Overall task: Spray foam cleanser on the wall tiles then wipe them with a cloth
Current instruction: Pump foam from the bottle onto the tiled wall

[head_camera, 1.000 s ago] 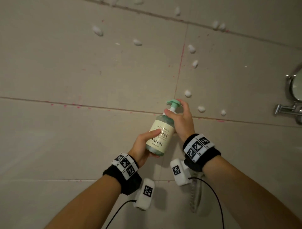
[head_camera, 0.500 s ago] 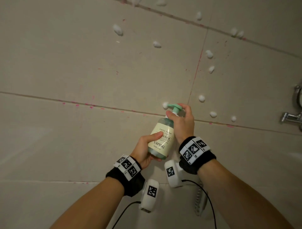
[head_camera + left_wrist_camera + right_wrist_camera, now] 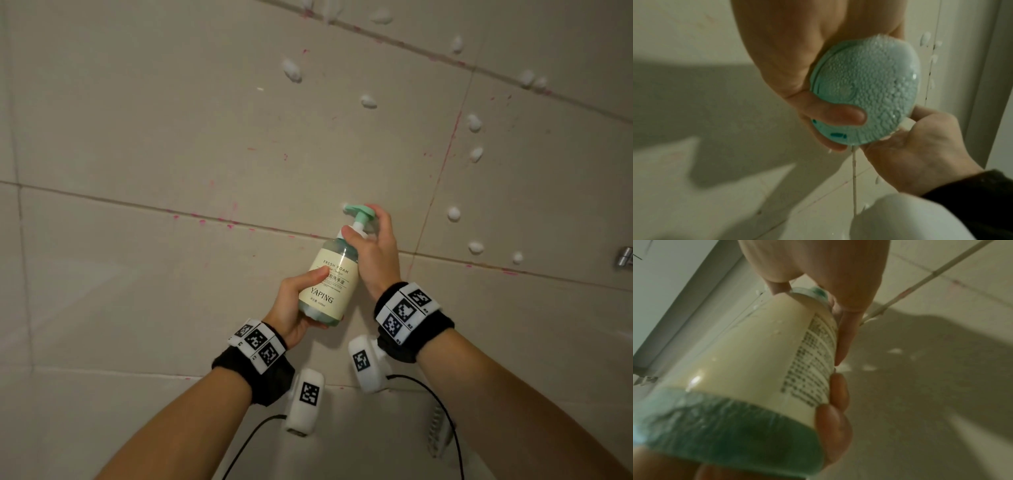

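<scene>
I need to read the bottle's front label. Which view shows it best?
The head view: the label faces the camera, sharp and readable. The right wrist view shows only blurred fine print on its back; the left wrist view shows just the bottle's base.

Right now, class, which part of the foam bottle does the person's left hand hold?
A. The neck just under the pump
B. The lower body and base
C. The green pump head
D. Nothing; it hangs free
B: the left hand wraps the lower body of the foam bottle, fingers curling under its base, while the right hand sits at the pump head.
</scene>
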`<control>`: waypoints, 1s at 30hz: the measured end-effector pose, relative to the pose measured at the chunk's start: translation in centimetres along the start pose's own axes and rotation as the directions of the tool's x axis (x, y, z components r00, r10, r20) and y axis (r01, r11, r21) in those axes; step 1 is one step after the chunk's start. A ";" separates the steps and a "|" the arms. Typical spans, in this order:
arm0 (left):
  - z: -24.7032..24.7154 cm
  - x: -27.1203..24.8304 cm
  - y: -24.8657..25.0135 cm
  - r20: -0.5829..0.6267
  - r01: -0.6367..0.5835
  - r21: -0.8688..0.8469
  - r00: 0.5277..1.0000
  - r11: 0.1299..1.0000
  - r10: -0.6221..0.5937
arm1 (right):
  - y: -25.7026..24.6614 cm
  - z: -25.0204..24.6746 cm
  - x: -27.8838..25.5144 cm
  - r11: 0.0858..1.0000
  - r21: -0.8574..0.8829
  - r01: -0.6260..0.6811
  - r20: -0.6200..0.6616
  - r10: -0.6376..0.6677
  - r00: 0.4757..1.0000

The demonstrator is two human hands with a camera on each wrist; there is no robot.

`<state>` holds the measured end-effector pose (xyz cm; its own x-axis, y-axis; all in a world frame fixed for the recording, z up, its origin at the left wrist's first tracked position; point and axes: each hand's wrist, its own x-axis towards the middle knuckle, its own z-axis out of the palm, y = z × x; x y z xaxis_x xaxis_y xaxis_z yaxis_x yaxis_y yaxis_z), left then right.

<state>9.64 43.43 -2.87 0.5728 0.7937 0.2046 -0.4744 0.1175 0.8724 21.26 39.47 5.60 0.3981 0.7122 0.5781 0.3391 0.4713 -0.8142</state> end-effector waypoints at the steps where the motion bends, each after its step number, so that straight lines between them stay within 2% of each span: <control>1: -0.4 -0.3 0.3 -0.005 -0.009 -0.007 1.000 1.000 0.009 | -0.4 0.7 0.0 1.000 0.004 0.006 0.008 -0.007 1.000; 13: -6.7 -4.3 3.3 -0.126 0.001 -0.019 0.992 1.000 -0.003 | -1.2 8.9 -1.6 0.999 -0.004 -0.042 0.028 0.042 0.999; 20: -8.4 -5.5 4.4 -0.156 -0.003 -0.053 0.988 0.999 -0.005 | -2.1 11.7 -2.0 0.998 0.014 -0.057 0.043 0.056 0.998; 30: -10.2 -6.0 8.3 -0.153 -0.097 -0.110 0.985 0.989 0.079 | -5.7 15.0 -1.3 0.996 -0.067 0.054 0.117 -0.046 0.992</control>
<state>-4.55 45.70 -1.41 0.4242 0.8826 0.2028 -0.5984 0.1051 0.7942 6.05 43.64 8.64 0.2795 0.7460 0.6045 0.4163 0.4731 -0.7764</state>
